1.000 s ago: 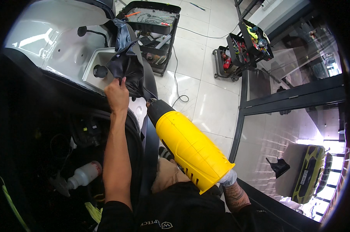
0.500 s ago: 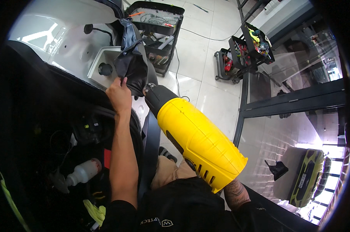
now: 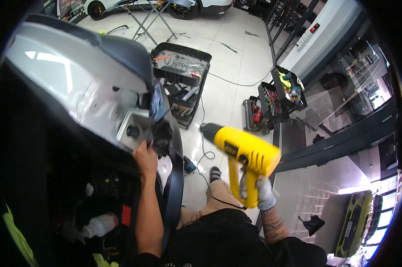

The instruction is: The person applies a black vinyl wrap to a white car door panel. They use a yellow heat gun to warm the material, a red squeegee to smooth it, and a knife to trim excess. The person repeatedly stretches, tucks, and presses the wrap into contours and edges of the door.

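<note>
While the dark film is pinched at the recess, the heat and the pull have to work together.

Left hand (image 3: 144,156): bare, reaching up to about 10 o'clock of the person's lap, fingers closed on the edge of a dark, crumpled sheet of wrapping film (image 3: 162,135) at the rim of a square grey recess (image 3: 132,130) in the white car body panel (image 3: 72,89).
Right hand (image 3: 259,192): in a pale grey glove, fingers wrapped tight round the handle of a yellow plastic heat gun (image 3: 245,151), held at about 2 o'clock from the lap, its black nozzle (image 3: 207,129) aimed toward the film but well apart from it.
Film state: bunched, not flat; whether it is stuck down at the recess edge is hard to tell from this angle.
Doing it well: probably bring the nozzle nearer, sweep it rather than dwell, keep an even pull with the left fingers, and keep bare skin out of the hot stream.
Watch: the black cord (image 3: 202,158) trailing on the tiled floor (image 3: 227,84) near the foot.
Nearby: black wire tool cart (image 3: 183,62) at 12 o'clock.
</note>
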The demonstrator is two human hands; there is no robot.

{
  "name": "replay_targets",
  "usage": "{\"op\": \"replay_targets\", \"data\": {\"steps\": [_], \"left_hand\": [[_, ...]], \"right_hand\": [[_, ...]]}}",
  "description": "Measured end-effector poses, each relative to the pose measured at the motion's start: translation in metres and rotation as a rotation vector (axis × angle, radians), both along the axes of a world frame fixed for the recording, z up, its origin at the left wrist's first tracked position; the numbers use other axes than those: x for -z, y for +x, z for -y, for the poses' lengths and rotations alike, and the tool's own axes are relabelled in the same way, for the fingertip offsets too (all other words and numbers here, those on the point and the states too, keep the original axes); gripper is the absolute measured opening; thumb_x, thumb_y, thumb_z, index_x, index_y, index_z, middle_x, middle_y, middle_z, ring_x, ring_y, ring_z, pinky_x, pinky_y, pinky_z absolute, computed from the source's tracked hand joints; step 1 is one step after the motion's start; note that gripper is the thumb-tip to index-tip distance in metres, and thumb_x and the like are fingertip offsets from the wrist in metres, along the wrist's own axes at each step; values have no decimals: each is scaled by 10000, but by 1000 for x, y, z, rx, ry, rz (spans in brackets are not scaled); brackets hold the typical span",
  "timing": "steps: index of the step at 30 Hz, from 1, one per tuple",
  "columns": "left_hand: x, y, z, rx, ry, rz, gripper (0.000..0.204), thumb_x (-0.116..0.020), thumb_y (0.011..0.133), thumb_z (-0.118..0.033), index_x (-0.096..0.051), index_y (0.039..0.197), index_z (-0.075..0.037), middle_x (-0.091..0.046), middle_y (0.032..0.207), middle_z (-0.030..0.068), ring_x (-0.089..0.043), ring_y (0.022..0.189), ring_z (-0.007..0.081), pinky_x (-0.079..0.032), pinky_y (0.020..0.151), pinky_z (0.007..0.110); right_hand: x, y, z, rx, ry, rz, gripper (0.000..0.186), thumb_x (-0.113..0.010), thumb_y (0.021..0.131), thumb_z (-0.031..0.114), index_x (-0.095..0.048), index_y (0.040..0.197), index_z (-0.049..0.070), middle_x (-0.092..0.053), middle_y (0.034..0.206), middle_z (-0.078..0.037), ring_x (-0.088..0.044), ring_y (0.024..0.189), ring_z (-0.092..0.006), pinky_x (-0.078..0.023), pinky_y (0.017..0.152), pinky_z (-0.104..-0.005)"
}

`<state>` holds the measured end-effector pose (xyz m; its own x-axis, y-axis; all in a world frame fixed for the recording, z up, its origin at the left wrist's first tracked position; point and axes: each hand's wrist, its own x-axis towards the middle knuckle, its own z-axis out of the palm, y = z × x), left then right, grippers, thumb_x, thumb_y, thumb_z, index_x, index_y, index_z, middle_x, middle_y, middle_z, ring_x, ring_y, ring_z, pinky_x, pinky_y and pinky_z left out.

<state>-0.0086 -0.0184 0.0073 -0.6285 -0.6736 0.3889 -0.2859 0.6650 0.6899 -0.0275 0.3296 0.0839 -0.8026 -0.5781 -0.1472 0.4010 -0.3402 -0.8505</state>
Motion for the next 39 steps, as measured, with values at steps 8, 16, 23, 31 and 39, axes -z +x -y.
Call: {"op": "replay_targets", "data": {"steps": [8, 16, 23, 31, 39], "left_hand": [[6, 9, -9, -176, 195, -186, 99, -593, 777, 4, -658, 831, 56, -665, 813, 197, -632, 748, 377, -480, 683, 442], [38, 42, -18, -430, -314, 177, 65, -641, 733, -17, -648, 797, -10, -625, 736, 128, -608, 677, 310, -490, 676, 370], [18, 52, -32, -480, -337, 373, 153, -635, 718, -24, -664, 868, -30, -651, 808, 128, -635, 745, 300, -501, 703, 354], [-8, 32, -27, -368, -258, 438, 254, -627, 701, -31, -682, 948, -52, -681, 890, 128, -666, 823, 289, -513, 733, 335], [11, -2, -15, -261, 86, -172, 346, -540, 627, 106, -695, 906, -28, -676, 889, 158, -662, 803, 313, -520, 739, 346]], "right_hand": [[24, -359, 125, -214, 265, -253, 489, -597, 740, 125, -446, 1193, 19, -536, 825, -66, -565, 665, -173, -499, 583, -311], [154, -616, 346, -507, 1359, -1367, 390, -584, 801, 324, -573, 1054, 29, -641, 1038, -212, -621, 971, -351, -495, 812, -422], [219, -617, 406, -637, 1274, -1496, 385, -594, 802, 356, -593, 1055, 65, -645, 1067, -171, -625, 990, -317, -496, 848, -399], [188, -544, 348, -178, 764, -1741, 443, -652, 820, 256, -551, 1188, 32, -604, 1125, -174, -582, 1041, -320, -460, 890, -400], [168, -216, 162, -888, 882, -607, 253, -613, 884, 237, -654, 1034, 38, -682, 892, -89, -606, 772, -183, -482, 720, -315]]}}
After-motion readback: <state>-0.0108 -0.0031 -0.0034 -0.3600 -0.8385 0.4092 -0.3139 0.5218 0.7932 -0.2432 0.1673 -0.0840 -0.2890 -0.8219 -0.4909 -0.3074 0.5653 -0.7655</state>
